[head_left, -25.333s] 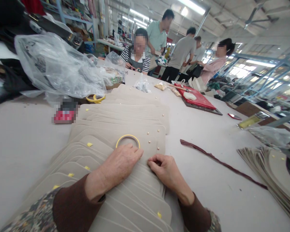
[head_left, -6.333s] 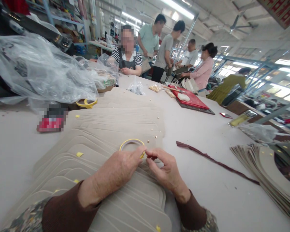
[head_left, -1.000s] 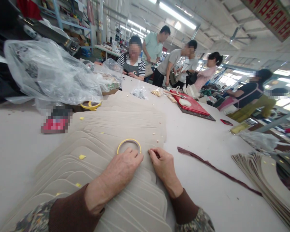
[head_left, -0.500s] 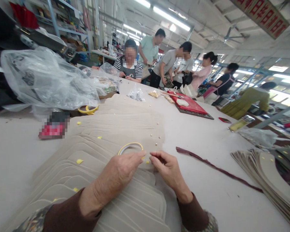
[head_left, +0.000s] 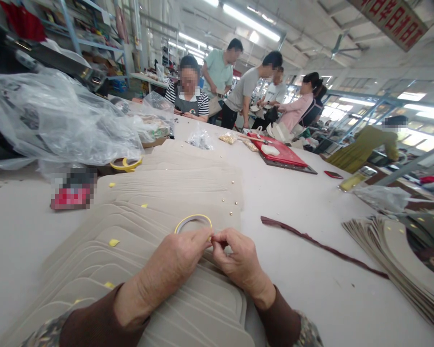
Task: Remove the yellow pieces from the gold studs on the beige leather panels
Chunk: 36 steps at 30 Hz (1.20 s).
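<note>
A thin roll of yellow-edged tape (head_left: 188, 220) stands up behind the fingers of my left hand (head_left: 181, 253), which is closed on it. The hand hides the roll's lower part. My right hand (head_left: 238, 258) is pinched shut, its fingertips meeting the left fingertips at a small yellow bit of tape. Below both hands lie overlapping beige panels (head_left: 173, 193), fanned out in rows. Several carry small yellow tape pieces (head_left: 114, 242), and shiny metal studs (head_left: 231, 213) show along their right side.
Clear plastic bags (head_left: 61, 120) and another yellow tape roll (head_left: 126, 165) lie at left. A dark red strip (head_left: 318, 242) and more stacked panels (head_left: 379, 241) are at right. Farther back are a red board (head_left: 282, 152), a bottle (head_left: 358, 178) and several people.
My right hand has moved left, and its fingertips have closed against the left fingertips at the tape. The view has shifted slightly. My left hand keeps its hold on the roll.
</note>
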Each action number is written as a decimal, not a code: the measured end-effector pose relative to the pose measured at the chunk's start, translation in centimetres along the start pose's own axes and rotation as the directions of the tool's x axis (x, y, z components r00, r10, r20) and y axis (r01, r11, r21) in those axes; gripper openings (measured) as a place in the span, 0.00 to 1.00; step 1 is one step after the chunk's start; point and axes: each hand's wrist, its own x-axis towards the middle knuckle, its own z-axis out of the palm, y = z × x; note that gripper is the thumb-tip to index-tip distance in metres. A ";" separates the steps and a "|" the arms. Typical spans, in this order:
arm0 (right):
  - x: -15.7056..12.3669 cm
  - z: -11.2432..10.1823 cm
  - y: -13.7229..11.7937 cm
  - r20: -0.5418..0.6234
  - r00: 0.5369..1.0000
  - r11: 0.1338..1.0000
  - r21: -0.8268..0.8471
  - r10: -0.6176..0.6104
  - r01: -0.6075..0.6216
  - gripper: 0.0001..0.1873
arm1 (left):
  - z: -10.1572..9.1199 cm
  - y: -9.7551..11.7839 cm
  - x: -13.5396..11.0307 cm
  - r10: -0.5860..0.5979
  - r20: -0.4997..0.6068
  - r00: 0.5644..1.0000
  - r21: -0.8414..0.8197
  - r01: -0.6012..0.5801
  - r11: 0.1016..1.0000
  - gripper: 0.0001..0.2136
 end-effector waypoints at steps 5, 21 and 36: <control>0.2 0.1 -1.0 -0.046 0.984 0.984 0.060 0.173 -0.171 0.06 | -0.1 0.3 0.4 -0.009 -0.042 0.999 0.005 0.009 1.000 0.09; -0.9 -3.9 4.0 0.387 0.573 0.496 0.288 0.723 -0.819 0.12 | -0.5 1.2 1.3 -0.166 0.239 0.957 0.315 0.086 0.945 0.07; -0.7 -2.9 3.2 0.257 0.752 0.790 -0.090 0.607 -0.607 0.07 | 0.2 1.0 1.1 -0.216 0.212 0.953 0.283 0.152 0.947 0.08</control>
